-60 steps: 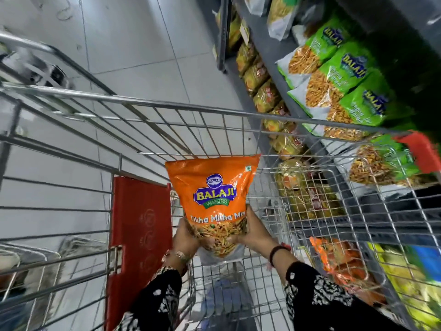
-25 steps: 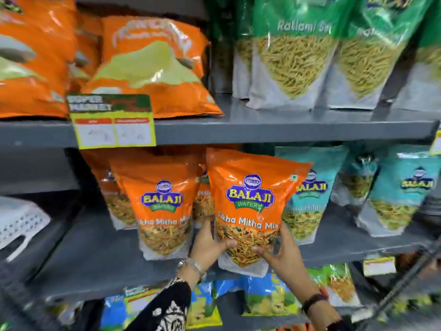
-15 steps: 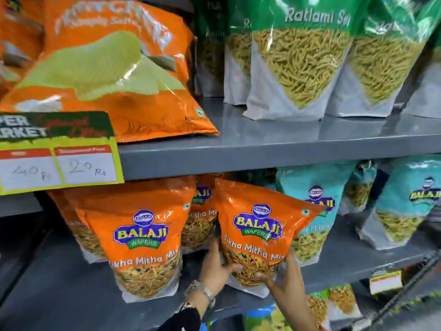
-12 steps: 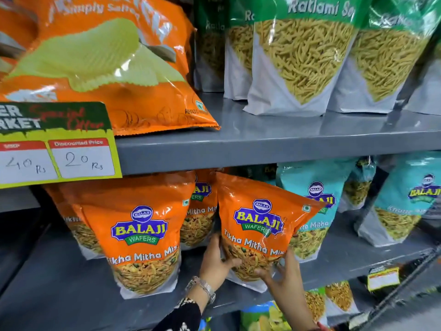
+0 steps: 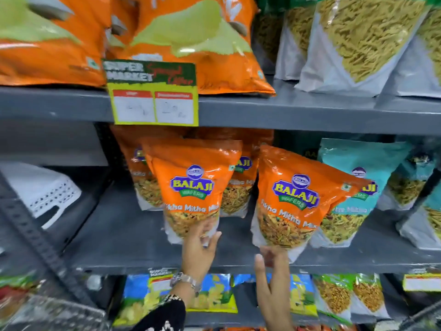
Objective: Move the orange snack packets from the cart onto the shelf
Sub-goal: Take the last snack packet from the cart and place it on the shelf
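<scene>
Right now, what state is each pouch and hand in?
left orange pouch: sealed, upright on the shelf.
right orange pouch: sealed, tilted toward the teal pouch.
left hand: fingers touching left orange pouch's base.
right hand: open, at right orange pouch's bottom; contact unclear.

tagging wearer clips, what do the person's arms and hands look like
Left hand: a silver metal wristband at the wrist, then a black sleeve with white print. Right hand: bare, with no sleeve or band in view.
</scene>
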